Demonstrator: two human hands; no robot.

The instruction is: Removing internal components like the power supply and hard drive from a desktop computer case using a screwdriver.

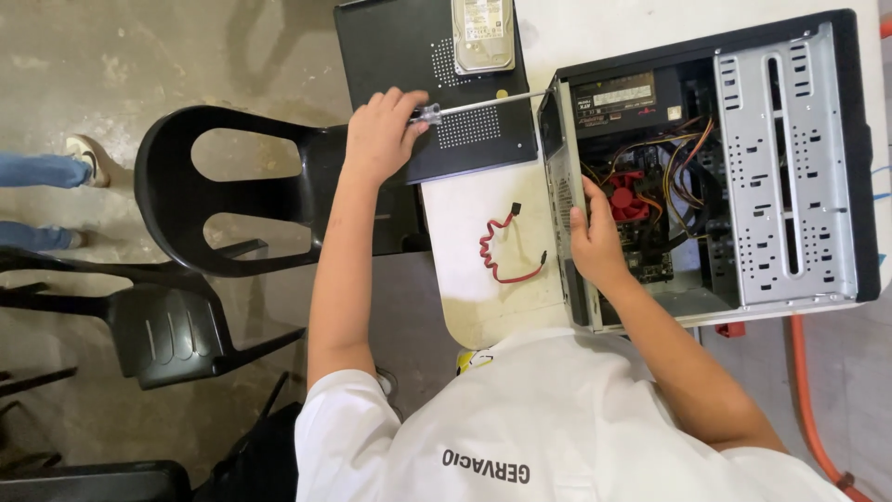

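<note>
My left hand grips the clear handle of a screwdriver. Its long shaft runs right, and the tip meets the top rear corner of an open black computer case lying on its side. My right hand clasps the case's rear edge, with the fingers reaching inside near a red cooler fan and a bundle of coloured wires.
The case's black side panel lies on the white table with a silver hard drive on top. A red data cable lies loose on the table. Black plastic chairs stand left, another person's legs far left, an orange hose right.
</note>
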